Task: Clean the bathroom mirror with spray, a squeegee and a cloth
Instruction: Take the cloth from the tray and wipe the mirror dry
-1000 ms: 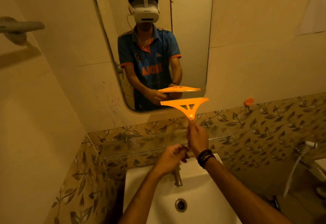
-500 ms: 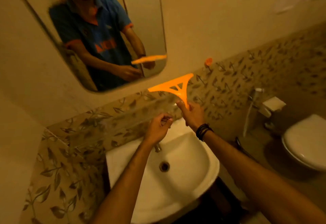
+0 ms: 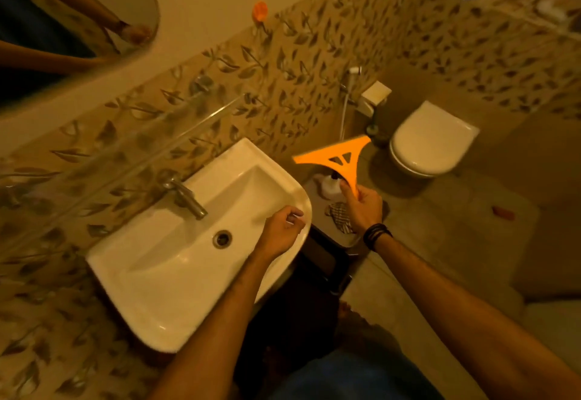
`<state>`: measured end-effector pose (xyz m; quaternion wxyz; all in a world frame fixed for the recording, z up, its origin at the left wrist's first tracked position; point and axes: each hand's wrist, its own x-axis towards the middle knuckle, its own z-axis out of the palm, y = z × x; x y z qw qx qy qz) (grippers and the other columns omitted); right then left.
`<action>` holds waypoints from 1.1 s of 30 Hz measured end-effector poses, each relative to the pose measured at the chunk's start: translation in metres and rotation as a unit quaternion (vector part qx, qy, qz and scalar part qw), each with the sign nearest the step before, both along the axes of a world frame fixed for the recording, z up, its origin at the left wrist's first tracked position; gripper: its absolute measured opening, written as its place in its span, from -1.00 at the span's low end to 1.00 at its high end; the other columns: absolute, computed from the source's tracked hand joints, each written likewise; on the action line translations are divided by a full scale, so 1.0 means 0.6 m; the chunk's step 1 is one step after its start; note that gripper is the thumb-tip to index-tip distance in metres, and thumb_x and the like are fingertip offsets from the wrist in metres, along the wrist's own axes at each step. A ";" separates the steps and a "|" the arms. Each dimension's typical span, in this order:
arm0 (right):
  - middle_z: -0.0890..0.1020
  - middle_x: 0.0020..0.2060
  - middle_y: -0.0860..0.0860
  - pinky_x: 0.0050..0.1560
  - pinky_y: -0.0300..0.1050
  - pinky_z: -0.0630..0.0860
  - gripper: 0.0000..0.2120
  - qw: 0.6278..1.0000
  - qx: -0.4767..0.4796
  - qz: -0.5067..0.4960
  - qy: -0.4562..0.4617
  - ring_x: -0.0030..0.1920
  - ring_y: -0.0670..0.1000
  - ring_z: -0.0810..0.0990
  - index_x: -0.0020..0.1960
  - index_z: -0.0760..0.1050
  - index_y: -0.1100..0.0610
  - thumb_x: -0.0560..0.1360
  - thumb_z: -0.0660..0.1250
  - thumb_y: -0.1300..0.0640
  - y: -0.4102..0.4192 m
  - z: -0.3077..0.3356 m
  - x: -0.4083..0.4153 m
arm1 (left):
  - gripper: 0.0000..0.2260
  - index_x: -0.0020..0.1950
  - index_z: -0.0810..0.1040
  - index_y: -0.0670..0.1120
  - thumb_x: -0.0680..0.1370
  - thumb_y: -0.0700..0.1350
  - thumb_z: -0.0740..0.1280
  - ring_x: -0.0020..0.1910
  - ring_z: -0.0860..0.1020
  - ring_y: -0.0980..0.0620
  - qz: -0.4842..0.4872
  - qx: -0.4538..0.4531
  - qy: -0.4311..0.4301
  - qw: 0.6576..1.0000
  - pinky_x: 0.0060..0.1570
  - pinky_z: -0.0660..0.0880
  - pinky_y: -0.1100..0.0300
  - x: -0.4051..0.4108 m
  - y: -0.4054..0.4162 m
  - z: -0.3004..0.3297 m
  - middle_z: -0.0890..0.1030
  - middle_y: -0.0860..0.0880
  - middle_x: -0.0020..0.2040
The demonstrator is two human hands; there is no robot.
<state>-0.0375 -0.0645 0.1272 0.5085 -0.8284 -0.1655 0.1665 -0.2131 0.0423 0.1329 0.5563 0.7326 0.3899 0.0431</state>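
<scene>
My right hand grips the handle of the orange squeegee, blade end up, to the right of the sink. Below it, on a low grey stand, sit a white spray bottle and a checked cloth, both partly hidden by my hand. My left hand hovers over the right rim of the white sink, fingers loosely curled, holding nothing. Only the lower corner of the mirror shows at the top left.
A metal tap stands at the sink's back. A glass shelf runs along the leaf-patterned wall. A white toilet and a hand sprayer are at the right. An orange hook sticks to the wall.
The view has swung down and right, away from the mirror. My right hand has carried the squeegee down from the mirror's lower edge to beside the sink. My left hand has left the tap.
</scene>
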 end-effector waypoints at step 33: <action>0.55 0.17 0.22 0.14 0.06 0.41 -0.63 0.897 -0.291 0.327 0.057 0.14 0.22 0.51 0.14 0.52 0.26 0.69 0.02 0.05 0.126 -0.486 0.237 | -0.57 0.49 0.41 -0.12 0.64 -0.04 0.31 0.45 0.43 -0.09 0.124 -0.070 0.199 0.969 0.44 0.38 -0.05 0.286 -0.078 -0.411 0.47 -0.11 0.45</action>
